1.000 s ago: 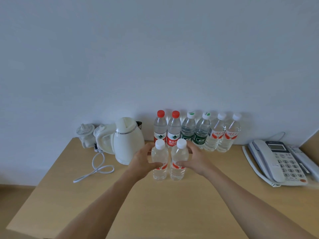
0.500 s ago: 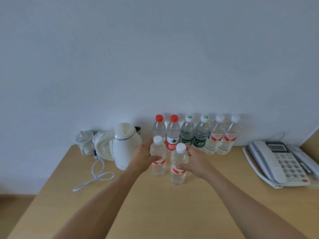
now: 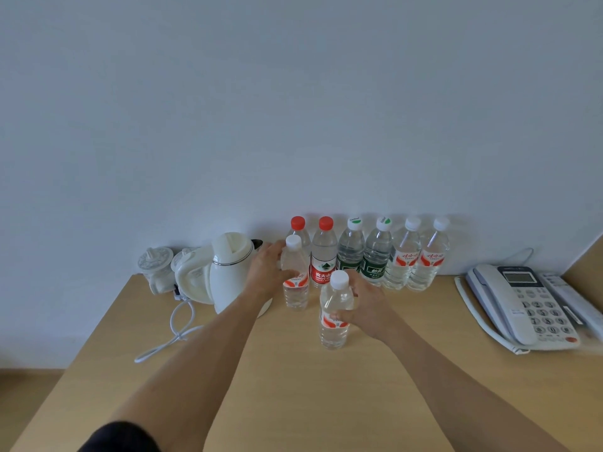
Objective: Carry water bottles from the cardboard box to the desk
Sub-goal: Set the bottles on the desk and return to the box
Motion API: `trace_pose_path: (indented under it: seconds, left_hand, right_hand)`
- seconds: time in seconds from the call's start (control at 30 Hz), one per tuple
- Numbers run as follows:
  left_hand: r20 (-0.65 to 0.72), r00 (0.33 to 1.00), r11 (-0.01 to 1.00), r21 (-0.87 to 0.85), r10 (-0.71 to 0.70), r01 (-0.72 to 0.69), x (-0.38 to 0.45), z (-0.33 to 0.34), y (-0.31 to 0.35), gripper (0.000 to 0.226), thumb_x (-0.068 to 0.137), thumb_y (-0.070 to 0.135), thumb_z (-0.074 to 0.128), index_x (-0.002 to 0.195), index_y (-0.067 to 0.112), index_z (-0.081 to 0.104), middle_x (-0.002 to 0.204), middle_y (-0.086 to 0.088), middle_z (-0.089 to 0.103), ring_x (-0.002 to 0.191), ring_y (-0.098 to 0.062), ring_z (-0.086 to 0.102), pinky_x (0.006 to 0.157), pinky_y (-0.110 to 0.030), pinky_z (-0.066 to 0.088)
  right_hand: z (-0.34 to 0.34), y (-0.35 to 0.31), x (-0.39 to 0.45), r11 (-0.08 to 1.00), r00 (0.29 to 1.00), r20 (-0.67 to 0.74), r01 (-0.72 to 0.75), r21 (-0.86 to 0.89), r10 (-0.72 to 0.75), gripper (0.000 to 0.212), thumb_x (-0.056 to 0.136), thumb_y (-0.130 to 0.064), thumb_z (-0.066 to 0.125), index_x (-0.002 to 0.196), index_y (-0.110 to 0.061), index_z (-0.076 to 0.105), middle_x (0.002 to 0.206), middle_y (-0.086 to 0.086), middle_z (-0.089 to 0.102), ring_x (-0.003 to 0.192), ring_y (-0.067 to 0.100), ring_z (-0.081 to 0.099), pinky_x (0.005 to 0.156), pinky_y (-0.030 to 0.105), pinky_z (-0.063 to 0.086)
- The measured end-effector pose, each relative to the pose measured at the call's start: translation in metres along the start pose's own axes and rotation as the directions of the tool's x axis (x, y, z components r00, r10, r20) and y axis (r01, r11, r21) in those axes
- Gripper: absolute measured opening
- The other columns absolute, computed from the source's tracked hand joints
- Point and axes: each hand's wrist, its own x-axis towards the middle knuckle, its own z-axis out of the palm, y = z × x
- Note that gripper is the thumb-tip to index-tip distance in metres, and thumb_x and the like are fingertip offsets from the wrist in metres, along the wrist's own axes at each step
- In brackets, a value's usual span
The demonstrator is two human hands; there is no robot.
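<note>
Placing step: my left hand grasps small water bottle near desk back edge, beside kettle; my right hand grasps second bottle, nearer me. Next: seat both before back row of bottles, let go.

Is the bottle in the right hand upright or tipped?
Upright. The bottle stands base down on the desk, white cap on top, with the right hand gripping its side.
</note>
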Motion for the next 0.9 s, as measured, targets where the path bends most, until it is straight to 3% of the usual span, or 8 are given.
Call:
trace_pose_path:
  seconds: [0.13, 0.23, 0.3, 0.6, 0.77, 0.9]
  left_hand:
    - [-0.063, 0.998, 1.000, -0.002, -0.003, 0.003, -0.005, 0.000, 0.001, 0.075, 0.065, 0.022, 0.093, 0.130, 0.023, 0.056, 0.107, 0.001, 0.059, 0.100, -0.016, 0.058, 0.084, -0.030, 0.049]
    - [-0.088, 0.996, 1.000, -0.006, -0.021, 0.020, -0.005, 0.000, 0.005, 0.064, 0.066, 0.028, 0.092, 0.122, 0.022, 0.060, 0.100, 0.002, 0.060, 0.090, -0.015, 0.058, 0.068, -0.019, 0.042]
    - [-0.094, 0.995, 0.999, -0.002, -0.040, 0.040, -0.004, -0.001, 0.008, 0.055, 0.069, 0.027, 0.090, 0.117, 0.019, 0.064, 0.095, 0.001, 0.063, 0.086, -0.015, 0.059, 0.065, -0.019, 0.040]
    - [-0.094, 0.990, 0.991, -0.091, -0.109, 0.100, -0.002, 0.000, 0.010, 0.048, 0.070, 0.018, 0.090, 0.110, 0.021, 0.065, 0.090, 0.001, 0.064, 0.081, -0.010, 0.060, 0.061, -0.016, 0.040]
    - [-0.080, 0.983, 0.980, -0.128, -0.164, 0.153, -0.004, 0.001, 0.010, 0.050, 0.070, 0.019, 0.089, 0.111, 0.023, 0.061, 0.089, 0.003, 0.061, 0.078, -0.009, 0.057, 0.059, -0.019, 0.038]
    - [-0.033, 0.965, 0.944, -0.222, -0.259, 0.245, -0.002, 0.002, 0.009, 0.053, 0.070, 0.018, 0.090, 0.112, 0.019, 0.058, 0.096, -0.006, 0.067, 0.089, -0.020, 0.066, 0.069, -0.030, 0.052]
  right_hand:
    - [0.001, -0.001, -0.002, 1.000, 0.999, -0.029, 0.014, 0.016, -0.013, 0.070, 0.070, -0.026, 0.088, 0.128, -0.033, 0.050, 0.120, -0.011, 0.064, 0.114, 0.017, 0.058, 0.099, 0.041, 0.047]
    - [0.003, -0.001, -0.003, 1.000, 0.998, -0.069, 0.011, 0.007, -0.011, 0.074, 0.069, -0.028, 0.088, 0.134, -0.028, 0.052, 0.122, -0.003, 0.059, 0.114, 0.019, 0.056, 0.100, 0.042, 0.046]
    - [0.004, -0.001, -0.004, 1.000, 0.996, -0.091, 0.010, -0.013, -0.011, 0.076, 0.069, -0.028, 0.088, 0.136, -0.026, 0.052, 0.121, -0.001, 0.056, 0.112, 0.019, 0.054, 0.100, 0.041, 0.046]
    - [0.007, -0.007, 0.017, 0.997, 0.991, -0.129, -0.026, -0.078, 0.015, 0.072, 0.072, -0.024, 0.086, 0.135, -0.025, 0.052, 0.117, 0.002, 0.048, 0.111, 0.020, 0.052, 0.094, 0.035, 0.044]
    - [0.007, -0.018, 0.048, 0.998, 0.989, -0.148, -0.029, -0.053, 0.021, 0.059, 0.072, -0.021, 0.086, 0.123, -0.020, 0.059, 0.114, 0.006, 0.057, 0.108, 0.025, 0.056, 0.090, 0.038, 0.048]
    - [0.005, -0.022, 0.064, 0.999, 0.985, -0.172, -0.026, -0.043, 0.018, 0.060, 0.070, -0.016, 0.088, 0.122, -0.015, 0.058, 0.114, 0.008, 0.059, 0.107, 0.026, 0.057, 0.088, 0.036, 0.046]
